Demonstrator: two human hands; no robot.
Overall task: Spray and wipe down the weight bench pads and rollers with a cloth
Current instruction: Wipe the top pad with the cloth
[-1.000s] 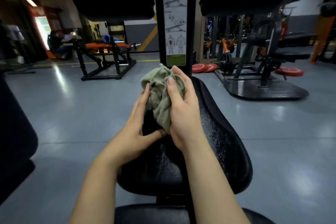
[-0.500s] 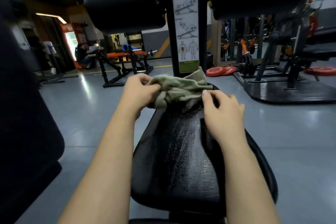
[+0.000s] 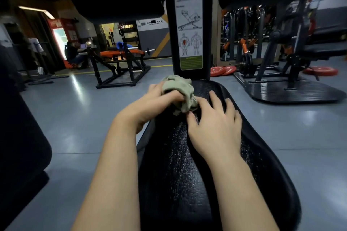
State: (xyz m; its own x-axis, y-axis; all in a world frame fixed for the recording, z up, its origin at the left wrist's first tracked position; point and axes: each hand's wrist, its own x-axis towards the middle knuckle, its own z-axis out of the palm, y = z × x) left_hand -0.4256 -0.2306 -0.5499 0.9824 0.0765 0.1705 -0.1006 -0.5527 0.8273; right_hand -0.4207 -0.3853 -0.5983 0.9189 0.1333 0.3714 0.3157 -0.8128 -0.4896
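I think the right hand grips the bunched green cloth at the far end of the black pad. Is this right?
No. In the head view the left hand grips the bunched green cloth at the far end of the black pad.

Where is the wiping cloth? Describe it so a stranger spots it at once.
Start at the long black bench pad leading to the upright post with an exercise chart. At the pad's far end, below that chart, the left hand grips a crumpled cloth. It is the only pale green, soft thing among black padding and metal.
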